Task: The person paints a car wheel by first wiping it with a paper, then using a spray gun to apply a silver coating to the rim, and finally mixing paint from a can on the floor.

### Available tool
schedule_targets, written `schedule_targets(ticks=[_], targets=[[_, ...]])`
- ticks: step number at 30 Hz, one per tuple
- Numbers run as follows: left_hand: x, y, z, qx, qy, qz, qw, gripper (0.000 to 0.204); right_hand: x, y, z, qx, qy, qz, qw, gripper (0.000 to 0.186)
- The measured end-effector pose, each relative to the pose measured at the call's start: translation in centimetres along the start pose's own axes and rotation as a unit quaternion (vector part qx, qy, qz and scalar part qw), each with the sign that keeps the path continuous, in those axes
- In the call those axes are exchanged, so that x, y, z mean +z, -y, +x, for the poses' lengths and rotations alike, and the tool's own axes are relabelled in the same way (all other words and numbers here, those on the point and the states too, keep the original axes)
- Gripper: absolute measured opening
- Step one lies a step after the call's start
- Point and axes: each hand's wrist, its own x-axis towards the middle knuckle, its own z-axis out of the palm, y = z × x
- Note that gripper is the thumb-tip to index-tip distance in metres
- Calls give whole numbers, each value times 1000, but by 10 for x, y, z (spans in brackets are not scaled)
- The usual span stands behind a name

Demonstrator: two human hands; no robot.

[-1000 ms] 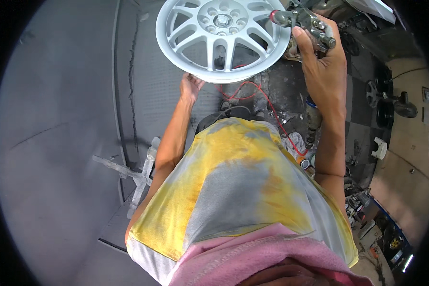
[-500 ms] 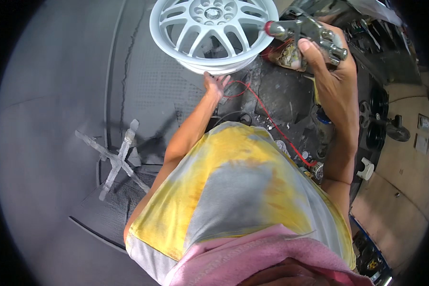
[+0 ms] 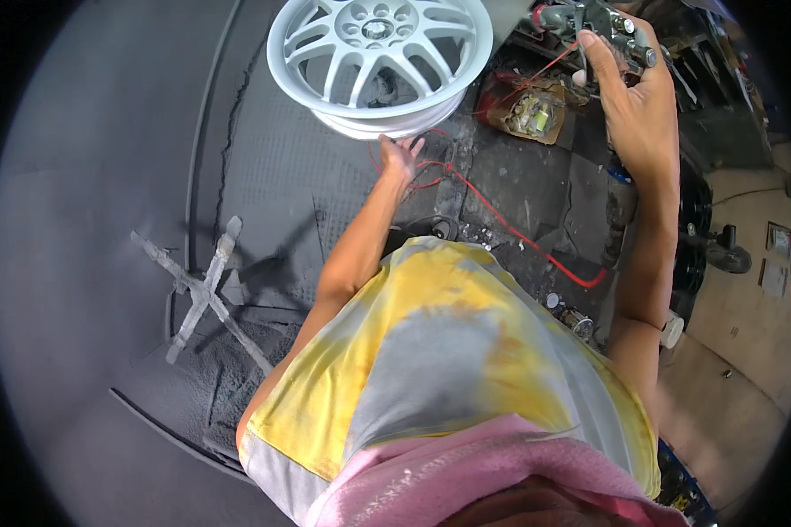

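A white multi-spoke alloy wheel (image 3: 376, 32) fills the top middle, its face tilted toward me. Just below its lower edge is my left hand (image 3: 399, 160), palm up with the fingers apart. The fingertips reach the underside of the wheel; whether they bear any of its weight I cannot tell. At upper right, my right hand (image 3: 633, 97) is wrapped round a metal spray gun (image 3: 599, 25). The gun's red-ringed nozzle end points left toward the wheel, with a gap between them. Part of the gun's top is cut off by the picture's edge.
A red hose (image 3: 518, 230) snakes over the dark floor. An open cardboard box (image 3: 536, 119) of scraps stands right of the wheel. At left is a paint-crusted cross-shaped stand (image 3: 200, 297). Small cans (image 3: 576, 323) lie near my right arm, and a pale board (image 3: 738, 290) is at far right.
My right hand has moved the spray gun up and to the right, away from the wheel's edge. The wheel sits slightly further left in view; my left hand stays under it.
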Motion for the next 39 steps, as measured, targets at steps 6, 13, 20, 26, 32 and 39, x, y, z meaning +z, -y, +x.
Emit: schedule_targets(ticks=[6,13,20,26,32,39], targets=[[-77,-146,55,2,36,330,943,66,7,-39,6,38,51,49,997,27],[-54,-234,129,33,4,169,985,76,44,-42,33,68,37,-129,989,34],[-64,-156,74,-15,-18,86,996,82,65,-52,66,63,21,-101,993,35],[-41,-136,48,-13,-51,45,998,84,79,-55,90,48,14,-105,993,32],[-23,-128,48,74,-92,10,993,77,85,-55,108,50,13,-110,993,34],[-27,-194,128,89,-50,43,994,70,104,25,105,90,9,-14,996,15]])
